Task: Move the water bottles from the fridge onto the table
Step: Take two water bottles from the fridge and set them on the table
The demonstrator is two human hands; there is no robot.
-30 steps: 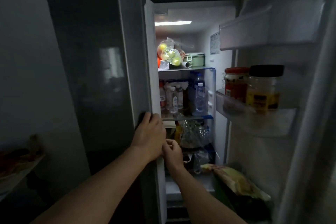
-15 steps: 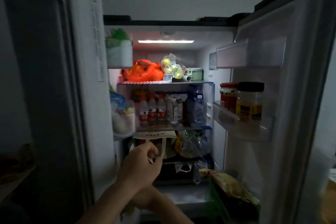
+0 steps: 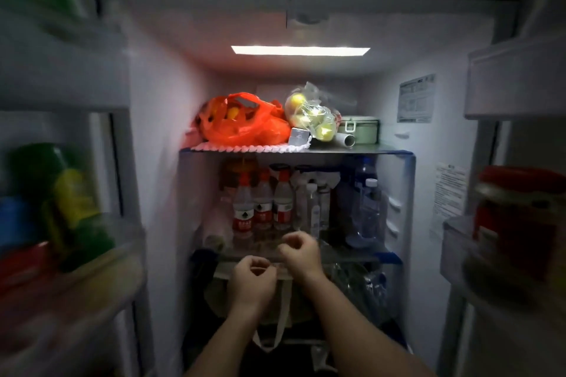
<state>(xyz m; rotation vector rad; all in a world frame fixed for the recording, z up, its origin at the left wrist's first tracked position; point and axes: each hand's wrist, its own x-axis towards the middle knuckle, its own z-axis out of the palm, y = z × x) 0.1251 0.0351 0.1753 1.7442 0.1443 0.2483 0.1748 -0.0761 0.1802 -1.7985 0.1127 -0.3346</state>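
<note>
The fridge stands open in front of me, both doors swung wide. On its middle shelf [image 3: 382, 251] stand three red-capped, red-labelled water bottles [image 3: 262, 205] in a row, a slim clear bottle [image 3: 312, 208] beside them, and a taller clear bottle with a white cap [image 3: 369, 208] at the right. My left hand [image 3: 252, 280] and my right hand [image 3: 300, 254] hover just in front of that shelf's edge, fingers loosely curled, holding nothing. Neither hand touches a bottle.
The top shelf carries an orange plastic bag [image 3: 245, 122], a clear bag of yellow fruit [image 3: 312, 115] and a green lidded box [image 3: 360, 128]. Jars [image 3: 517, 223] fill the right door bin; cans and bottles [image 3: 61, 202] fill the left door bin. Bags sit below.
The left door has swung fully open. Both hands let go of the doors and moved up in front of the middle shelf. The view has moved closer to the fridge.
</note>
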